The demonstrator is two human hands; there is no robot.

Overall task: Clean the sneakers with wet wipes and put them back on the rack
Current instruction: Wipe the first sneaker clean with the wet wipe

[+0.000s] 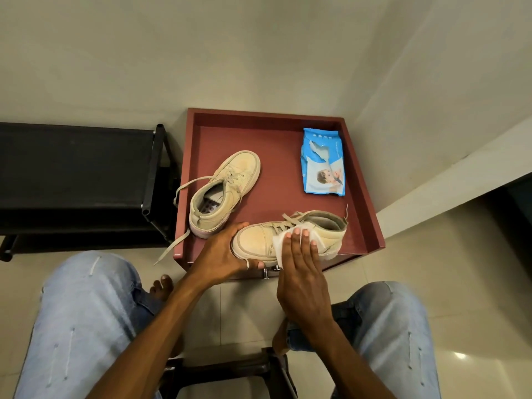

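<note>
Cream walls met pale floor tiles in a corner, where a black shoe rack (74,174) ran off the left edge, its lower shelves out of sight. Print on the blue wipes pack (322,162) was too small to read. Pack and sneakers sat on a red-brown table (276,168) with a raised rim. The far sneaker (227,188) stood on the rack side, a lace trailing over the rim. The near sneaker (256,240) lay at the front edge, toe leftward. The left hand (221,254) curled round that toe, while the right hand (302,272) pressed a white wipe (280,240) against its side with straight fingers, hiding part of the sole.
</note>
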